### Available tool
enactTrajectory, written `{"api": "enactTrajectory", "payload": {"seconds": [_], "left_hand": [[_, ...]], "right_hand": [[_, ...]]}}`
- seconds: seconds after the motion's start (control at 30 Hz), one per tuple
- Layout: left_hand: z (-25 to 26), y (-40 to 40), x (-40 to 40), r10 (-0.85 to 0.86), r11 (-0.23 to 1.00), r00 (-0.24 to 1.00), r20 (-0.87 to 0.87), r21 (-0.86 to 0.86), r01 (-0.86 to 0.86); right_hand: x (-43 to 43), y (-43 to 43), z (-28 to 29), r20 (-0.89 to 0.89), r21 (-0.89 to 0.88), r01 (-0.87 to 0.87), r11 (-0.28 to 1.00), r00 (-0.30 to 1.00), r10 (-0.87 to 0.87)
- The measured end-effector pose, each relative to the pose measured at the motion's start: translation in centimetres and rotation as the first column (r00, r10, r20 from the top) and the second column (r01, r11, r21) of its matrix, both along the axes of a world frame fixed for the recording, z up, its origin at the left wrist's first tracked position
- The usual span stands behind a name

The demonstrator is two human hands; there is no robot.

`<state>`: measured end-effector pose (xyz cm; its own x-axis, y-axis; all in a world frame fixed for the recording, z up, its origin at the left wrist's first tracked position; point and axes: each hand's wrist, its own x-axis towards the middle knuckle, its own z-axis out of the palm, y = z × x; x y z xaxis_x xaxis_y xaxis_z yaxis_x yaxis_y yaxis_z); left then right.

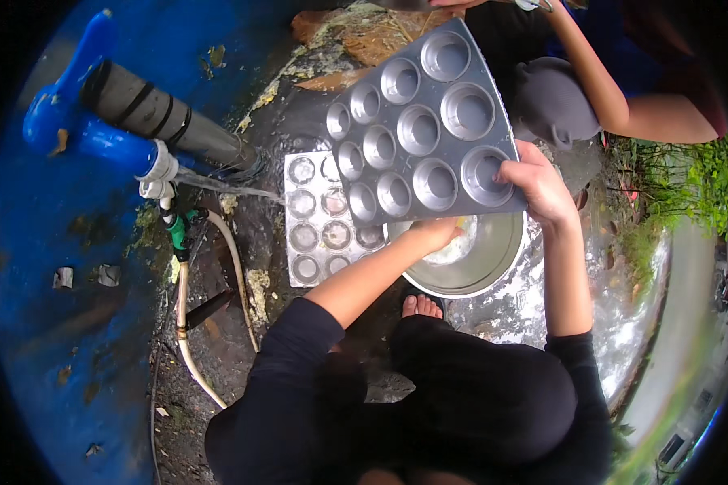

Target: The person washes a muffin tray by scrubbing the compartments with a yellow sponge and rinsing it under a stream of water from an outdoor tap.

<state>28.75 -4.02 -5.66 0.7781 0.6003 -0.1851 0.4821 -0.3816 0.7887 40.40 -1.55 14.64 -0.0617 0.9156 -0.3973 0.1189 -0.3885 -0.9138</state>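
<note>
A metal muffin tin (418,121) is held up and tilted above a round metal basin (491,260). My right hand (540,185) grips its lower right corner, thumb on the face beside a cup. Beneath the tin's lower edge, over the basin, is my left hand (438,235); its fingers are partly hidden, with something yellow beside them, and its hold cannot be made out. Whitish suds or water show in the basin. A second muffin tin (304,248) lies on the wet ground left of the basin, partly covered by the raised tin and my left forearm.
Water runs from a blue pipe (115,142) with a white fitting (158,170) towards the lower tin. A hose (185,345) curves down the left. Another person's arm (594,79) is at the upper right, near a grey cap (555,100). A rock (364,36) lies beyond the tins.
</note>
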Motion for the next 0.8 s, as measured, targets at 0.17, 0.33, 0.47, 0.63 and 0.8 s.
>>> {"api": "enactTrajectory", "payload": {"seconds": [0.17,0.33,0.47,0.63,0.8], "left_hand": [[-0.9,0.1,0.8,0.012,1.0,1.0,-0.016,0.026,-0.012],[0.1,0.5,2.1,0.031,0.998,0.998,-0.063,0.061,-0.027],[-1.5,1.3,2.7,0.248,0.895,0.967,0.064,0.367,-0.253],[-5.2,-0.8,3.0,0.378,0.652,0.894,0.239,0.617,-0.441],[-5.2,0.2,3.6,0.389,0.639,0.89,0.237,0.627,-0.446]], "right_hand": [[-0.8,0.7,-0.5,0.047,0.029,-0.074,0.997,0.996,0.073],[-0.8,0.3,-0.1,0.018,0.014,-0.036,0.999,0.999,0.036],[-1.0,0.5,0.4,-0.032,-0.003,-0.063,0.998,0.998,0.063],[-0.9,0.9,0.0,0.042,-0.009,-0.074,0.997,0.996,0.075],[-0.4,1.2,-1.0,0.058,-0.014,-0.069,0.997,0.996,0.07]]}}
